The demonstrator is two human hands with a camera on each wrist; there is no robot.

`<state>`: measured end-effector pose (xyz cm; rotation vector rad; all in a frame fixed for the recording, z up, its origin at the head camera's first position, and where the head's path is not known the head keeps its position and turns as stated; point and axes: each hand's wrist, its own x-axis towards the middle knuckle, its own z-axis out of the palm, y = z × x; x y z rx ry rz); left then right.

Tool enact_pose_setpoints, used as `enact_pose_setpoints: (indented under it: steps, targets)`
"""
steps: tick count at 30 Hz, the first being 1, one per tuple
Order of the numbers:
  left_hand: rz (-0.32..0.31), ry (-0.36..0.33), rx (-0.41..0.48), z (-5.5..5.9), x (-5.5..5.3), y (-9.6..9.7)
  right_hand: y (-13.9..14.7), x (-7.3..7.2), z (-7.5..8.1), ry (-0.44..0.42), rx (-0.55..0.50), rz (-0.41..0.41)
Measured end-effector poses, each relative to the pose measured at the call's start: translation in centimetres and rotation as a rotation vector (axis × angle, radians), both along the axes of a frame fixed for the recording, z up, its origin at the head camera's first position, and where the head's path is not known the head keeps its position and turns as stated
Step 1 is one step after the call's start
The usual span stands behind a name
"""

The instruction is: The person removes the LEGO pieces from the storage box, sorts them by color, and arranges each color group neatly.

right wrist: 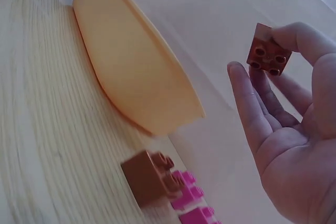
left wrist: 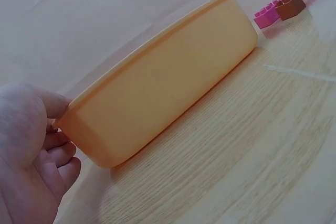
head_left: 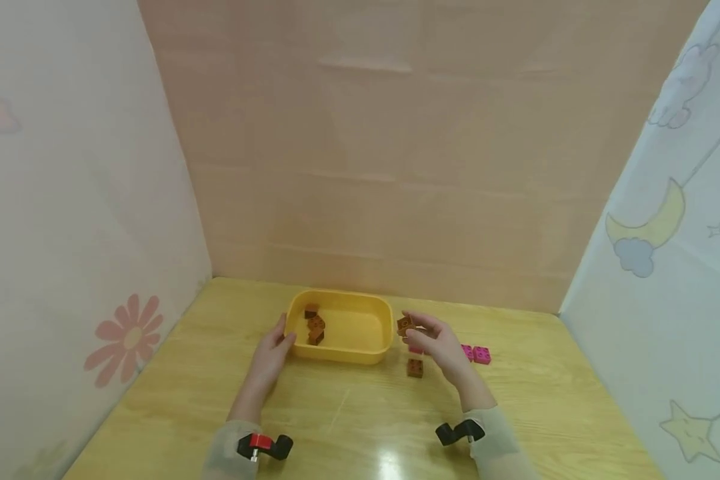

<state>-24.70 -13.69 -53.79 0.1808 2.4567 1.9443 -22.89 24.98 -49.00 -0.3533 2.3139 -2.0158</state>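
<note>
My left hand (head_left: 271,352) grips the left end of a yellow plastic bin (head_left: 342,356), thumb and fingers at its rim in the left wrist view. Inside the bin, at its left, lie several brown toy bricks (head_left: 316,324). Just off the bin's right end, my right hand (head_left: 441,345) pinches a brown toy brick (right wrist: 269,51), its studs showing in the right wrist view. Another brown brick (head_left: 415,368) sits on the table below that hand. Pink toy bricks (head_left: 482,355) lie to the right, partly hidden by the hand in the head view.
The wooden table (head_left: 348,413) runs back to a plain peach-coloured backdrop (head_left: 372,167). Patterned white sheets close off the left and right sides. Each forearm wears a black mount (head_left: 459,432).
</note>
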Motion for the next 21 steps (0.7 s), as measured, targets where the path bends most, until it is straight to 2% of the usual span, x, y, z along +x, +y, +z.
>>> enact_pose_setpoints:
  steps: [5, 10, 12, 16, 21]
  targets:
    - [-0.024, 0.008, 0.001, 0.7, -0.7, 0.5, 2.0, 0.3, 0.0, 0.012, 0.041, -0.063]
    - [-0.007, -0.005, -0.003, 1.2, -0.7, 0.3, 3.0, 0.8, -0.2, 0.022, 0.066, -0.055]
    - [0.001, -0.009, 0.008, 1.1, -0.6, 0.1, 3.4, 1.1, -0.2, 0.024, 0.066, -0.053]
    - [-0.021, 0.002, 0.028, 0.8, -0.6, 0.0, 4.5, 2.0, -0.3, 0.023, 0.084, -0.065]
    - [-0.022, 0.002, 0.018, 0.7, -0.7, -0.1, 6.0, 2.6, -0.3, -0.001, 0.156, -0.065]
